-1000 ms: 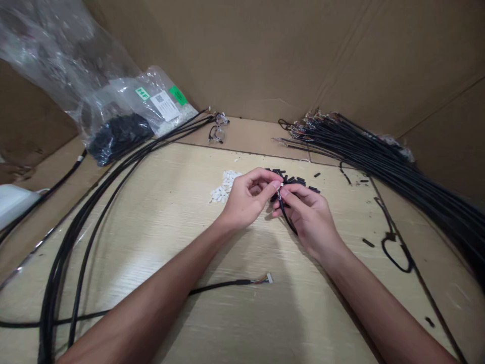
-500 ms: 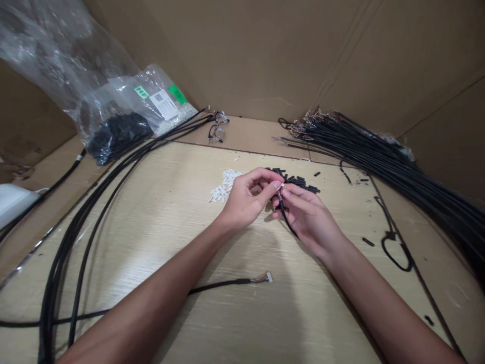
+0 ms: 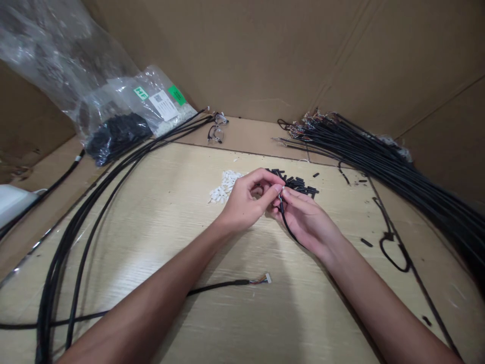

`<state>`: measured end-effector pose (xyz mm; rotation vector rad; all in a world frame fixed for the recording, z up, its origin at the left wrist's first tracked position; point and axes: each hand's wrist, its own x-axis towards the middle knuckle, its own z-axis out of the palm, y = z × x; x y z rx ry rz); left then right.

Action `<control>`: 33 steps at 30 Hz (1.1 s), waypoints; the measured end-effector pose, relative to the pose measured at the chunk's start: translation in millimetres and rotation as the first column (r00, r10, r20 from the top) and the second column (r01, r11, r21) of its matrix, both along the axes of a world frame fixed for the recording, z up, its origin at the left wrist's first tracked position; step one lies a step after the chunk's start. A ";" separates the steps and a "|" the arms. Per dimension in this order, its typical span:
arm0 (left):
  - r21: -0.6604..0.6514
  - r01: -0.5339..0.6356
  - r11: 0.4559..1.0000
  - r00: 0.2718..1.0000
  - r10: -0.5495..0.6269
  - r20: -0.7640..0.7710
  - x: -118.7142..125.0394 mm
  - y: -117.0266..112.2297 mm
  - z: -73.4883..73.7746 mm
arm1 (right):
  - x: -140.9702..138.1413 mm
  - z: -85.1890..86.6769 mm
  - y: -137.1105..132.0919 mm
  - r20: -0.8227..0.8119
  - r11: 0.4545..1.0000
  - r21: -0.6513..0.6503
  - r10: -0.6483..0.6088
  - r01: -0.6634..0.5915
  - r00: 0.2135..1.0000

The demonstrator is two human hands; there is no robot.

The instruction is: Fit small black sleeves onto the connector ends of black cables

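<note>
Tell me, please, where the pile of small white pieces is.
In the head view, the pile of small white pieces lies on the tabletop just left of the left hand, nearer than the eyeglasses.

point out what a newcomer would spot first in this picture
Probably the left hand and right hand, meeting near the middle over the end of a black cable. Next come the thick bundle of black cables sweeping along the right side and the clear bag of black parts at upper left.
</note>
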<state>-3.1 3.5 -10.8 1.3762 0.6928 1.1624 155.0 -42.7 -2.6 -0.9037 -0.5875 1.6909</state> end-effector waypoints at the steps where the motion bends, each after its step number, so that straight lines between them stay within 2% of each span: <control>1: -0.010 -0.007 1.000 1.000 0.007 0.004 0.3 0.0 -0.6 | 0.1 0.0 -0.1 0.022 1.000 -0.001 -0.018 0.018 1.000; 4: -0.028 -0.021 0.999 0.999 0.021 0.028 1.1 0.6 -2.3 | 1.6 0.1 -0.9 0.136 0.996 0.037 -0.084 0.080 0.987; 9: -0.019 -0.064 0.998 0.998 0.064 0.028 0.7 1.3 -1.8 | 2.3 -0.7 -4.2 0.406 0.958 0.260 -0.219 0.117 0.887; 12: -0.026 -0.064 0.998 0.998 0.065 0.024 0.7 0.8 -0.7 | 0.3 -0.2 -7.1 0.554 0.903 0.423 -0.323 0.074 0.767; 14: -0.031 -0.058 0.998 0.998 0.058 0.024 1.2 0.5 -0.2 | -1.3 1.4 -9.4 0.625 0.848 0.528 -0.425 0.047 0.655; 16: -0.027 -0.051 0.998 0.998 0.051 0.026 1.6 0.4 0.1 | -2.6 3.8 -11.8 0.674 0.807 0.590 -0.498 0.009 0.545; 18: -0.018 -0.048 0.999 0.998 0.049 0.025 1.6 0.3 0.4 | -3.4 6.3 -13.5 0.701 0.794 0.607 -0.522 -0.023 0.487; 19: -0.013 -0.048 0.999 0.999 0.049 0.023 1.4 0.3 0.4 | -3.6 7.1 -13.9 0.704 0.796 0.605 -0.518 -0.029 0.486; 21: -0.007 -0.052 0.999 0.998 0.053 0.017 1.0 0.3 0.4 | -3.6 7.4 -13.3 0.689 0.811 0.585 -0.488 -0.014 0.535; 26: -0.020 -0.032 0.999 0.999 0.032 0.025 0.5 0.6 -0.4 | -2.0 3.0 -7.4 0.530 0.914 0.399 -0.295 0.073 0.795; 28: -0.032 -0.026 0.999 0.999 0.028 0.034 0.8 0.9 -0.7 | -1.8 3.2 -5.9 0.446 0.952 0.297 -0.213 0.082 0.869; 33: -0.042 -0.003 0.999 0.998 0.005 0.060 1.9 1.4 -1.2 | -2.9 8.0 -5.7 0.302 0.983 0.163 -0.135 0.088 0.944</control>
